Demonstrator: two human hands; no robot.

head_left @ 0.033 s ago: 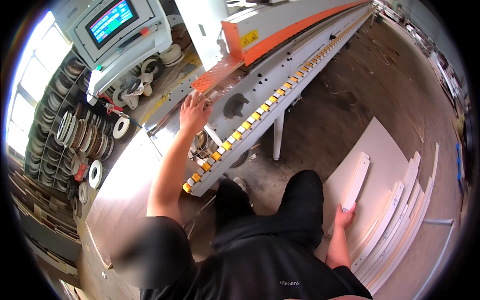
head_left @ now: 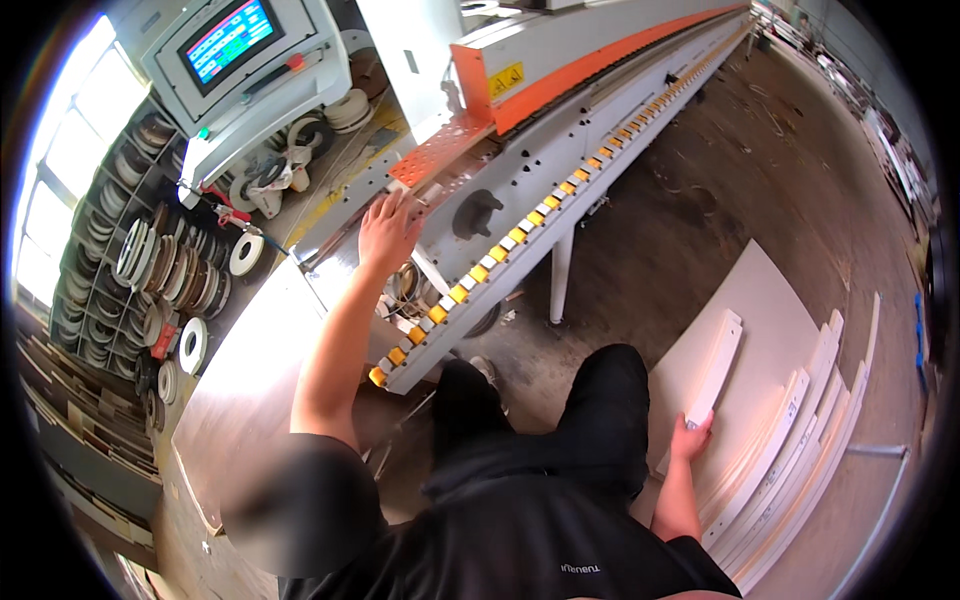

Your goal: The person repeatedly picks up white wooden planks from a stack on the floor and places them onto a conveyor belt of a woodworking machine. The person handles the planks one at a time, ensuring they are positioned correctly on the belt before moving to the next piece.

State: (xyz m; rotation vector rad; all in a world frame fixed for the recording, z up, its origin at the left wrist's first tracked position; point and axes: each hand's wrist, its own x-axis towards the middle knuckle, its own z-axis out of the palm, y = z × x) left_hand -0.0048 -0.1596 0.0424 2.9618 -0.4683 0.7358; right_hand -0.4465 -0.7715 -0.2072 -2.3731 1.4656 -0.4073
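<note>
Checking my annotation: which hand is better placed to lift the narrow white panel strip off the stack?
The right hand: it already grips the near end of the narrow white panel strip. The left hand rests up on the long white-and-orange machine.

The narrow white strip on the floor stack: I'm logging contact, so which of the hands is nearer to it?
Right. The right hand grips the lower end of the narrow white strip; the left hand rests far off on the machine.
</note>
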